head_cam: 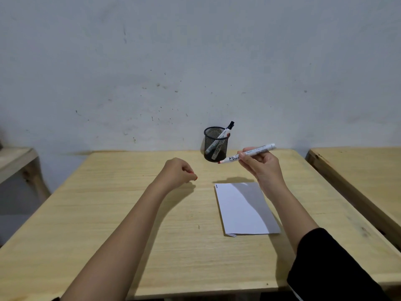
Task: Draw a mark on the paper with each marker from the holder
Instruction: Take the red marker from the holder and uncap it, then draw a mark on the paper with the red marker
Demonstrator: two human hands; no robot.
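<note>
My right hand [261, 165] grips a white marker [252, 153] with its red tip bare and pointing left, held in the air above the far edge of the paper. My left hand [181, 172] is closed, with something small and red showing at the fingertips, likely the marker's cap; I cannot tell for sure. The white paper [240, 210] lies flat on the wooden table [130, 213] and carries one short blue mark [216, 186] near its far left corner. A black mesh holder [216, 144] stands at the table's far edge with a black-capped marker [225, 132] leaning in it.
A grey scuffed wall rises right behind the table. A second wooden table [358, 170] stands to the right across a narrow gap. Another wooden piece [15, 161] shows at the left edge.
</note>
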